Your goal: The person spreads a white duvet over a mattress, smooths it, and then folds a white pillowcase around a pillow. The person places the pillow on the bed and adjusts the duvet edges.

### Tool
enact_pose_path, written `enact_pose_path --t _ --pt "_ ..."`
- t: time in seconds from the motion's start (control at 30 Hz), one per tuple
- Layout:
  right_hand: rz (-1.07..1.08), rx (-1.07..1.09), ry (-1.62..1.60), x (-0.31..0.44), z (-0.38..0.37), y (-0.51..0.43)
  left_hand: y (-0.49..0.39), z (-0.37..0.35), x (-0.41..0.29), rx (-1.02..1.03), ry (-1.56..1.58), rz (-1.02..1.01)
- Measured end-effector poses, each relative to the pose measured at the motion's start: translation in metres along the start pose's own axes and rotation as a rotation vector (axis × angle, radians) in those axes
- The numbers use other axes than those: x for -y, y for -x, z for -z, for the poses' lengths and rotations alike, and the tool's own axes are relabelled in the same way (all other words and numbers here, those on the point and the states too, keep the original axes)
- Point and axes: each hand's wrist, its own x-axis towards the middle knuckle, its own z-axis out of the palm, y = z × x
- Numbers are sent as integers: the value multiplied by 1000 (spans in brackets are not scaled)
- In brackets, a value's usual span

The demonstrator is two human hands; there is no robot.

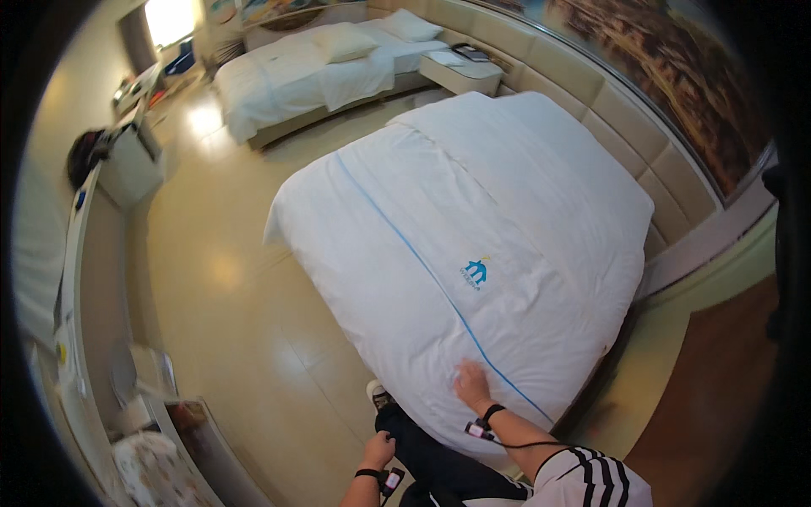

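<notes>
A white duvet covers the bed in front of me, with a blue stripe running across it and a blue logo with lettering near its middle. Over the duvet's near end, just left of the stripe, is my right hand; its fingers are spread, blurred, and appear to rest on the fabric. My left hand hangs low beside my dark trouser leg, its fingers curled. Whether anything is inside that hand cannot be told. Each wrist wears a black strap with a small device, and a cable runs along my right arm.
A second bed with pillows stands farther back, a nightstand between the beds. A padded headboard lines the wall. Along the left run a long desk and a white cabinet. A floral-covered seat is at lower left.
</notes>
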Motion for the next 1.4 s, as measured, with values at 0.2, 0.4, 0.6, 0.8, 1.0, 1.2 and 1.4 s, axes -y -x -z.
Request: enact_pose_path --t 0.2,0.4,0.6,0.8,1.0,1.2,1.4 --pt "-673 -434 158 41 18 -136 -101 89 -38 -34 -248 -128" --pt "-204 74 110 143 -30 -190 -210 145 -89 43 -325 -280" --pt "-165 179 266 131 -21 -207 -225 184 -116 156 -258 -205" --pt "-287 247 297 138 -13 -216 -229 189 -92 233 -269 -195" --pt "-504 327 244 197 -36 -280 -233 236 -40 390 -135 -114" --pt "-418 384 448 273 -100 -417 -297 323 33 230 82 -96" --pt "-424 381 628 295 -177 -532 -321 457 107 -19 263 -16"
